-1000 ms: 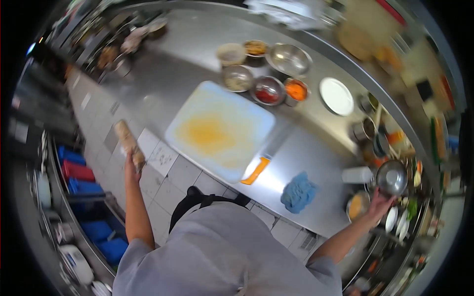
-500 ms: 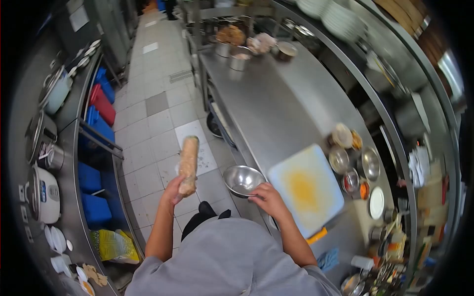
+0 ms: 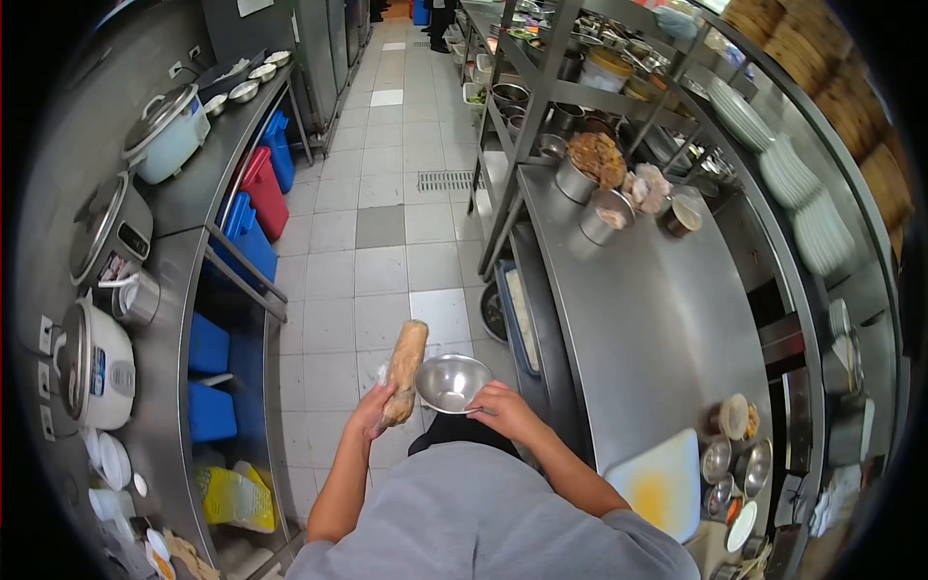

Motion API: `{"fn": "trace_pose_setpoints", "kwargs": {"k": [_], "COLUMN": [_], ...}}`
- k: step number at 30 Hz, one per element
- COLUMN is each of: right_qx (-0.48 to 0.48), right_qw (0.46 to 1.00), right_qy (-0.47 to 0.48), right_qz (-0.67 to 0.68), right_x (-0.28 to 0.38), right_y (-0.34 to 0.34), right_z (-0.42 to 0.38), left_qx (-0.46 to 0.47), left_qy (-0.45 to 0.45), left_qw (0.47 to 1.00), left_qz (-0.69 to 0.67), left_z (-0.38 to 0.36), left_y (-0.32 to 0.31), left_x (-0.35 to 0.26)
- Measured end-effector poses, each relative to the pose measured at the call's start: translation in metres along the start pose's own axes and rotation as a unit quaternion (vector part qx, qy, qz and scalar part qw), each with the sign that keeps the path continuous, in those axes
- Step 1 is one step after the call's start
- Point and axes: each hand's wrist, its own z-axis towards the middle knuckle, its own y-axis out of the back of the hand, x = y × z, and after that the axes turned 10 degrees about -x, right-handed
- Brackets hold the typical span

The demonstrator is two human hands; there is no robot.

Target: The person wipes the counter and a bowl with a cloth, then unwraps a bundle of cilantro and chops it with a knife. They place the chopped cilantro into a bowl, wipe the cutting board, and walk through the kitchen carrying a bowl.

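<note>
My left hand (image 3: 369, 414) is closed around the lower end of a long tan roll that looks wrapped in clear plastic (image 3: 408, 360). The roll stands tilted, its far end pointing away from me over the tiled floor. Just to its right is a shiny metal bowl (image 3: 447, 379), with no contents showing. My right hand (image 3: 507, 414) pinches the bowl's near right rim. Both things are held in the air in front of my body, close beside each other.
To the right runs a steel counter (image 3: 628, 319) with a stained white cutting board (image 3: 681, 464), small bowls (image 3: 753, 468) and filled metal pots (image 3: 607, 217). Along the left, a steel bench (image 3: 179, 358) carries rice cookers (image 3: 101, 362). A tiled aisle (image 3: 382, 266) leads ahead; a person (image 3: 440, 21) stands far off.
My view has swung toward the aisle, so the counter and cutting board sit farther right. The bowl has come nearer the roll, away from the cutting board. Both hands keep their hold.
</note>
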Motion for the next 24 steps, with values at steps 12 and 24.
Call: {"fn": "trace_pose_setpoints", "kwargs": {"k": [12,24], "right_qx": [-0.082,0.118], "right_qw": [0.988,0.886], "right_qy": [-0.122,-0.365], "right_qz": [-0.044,0.261], "right_x": [-0.148,-0.268], "right_y": [0.113,-0.068], "right_z": [0.338,0.683], "left_qx": [-0.284,-0.327], "left_qy": [-0.034,-0.082], "left_qw": [0.952,0.891], "left_qz": [-0.110,-0.305], "left_z": [0.151,0.340], "left_y": [0.192,0.220], "left_x": [-0.137,-0.302]}}
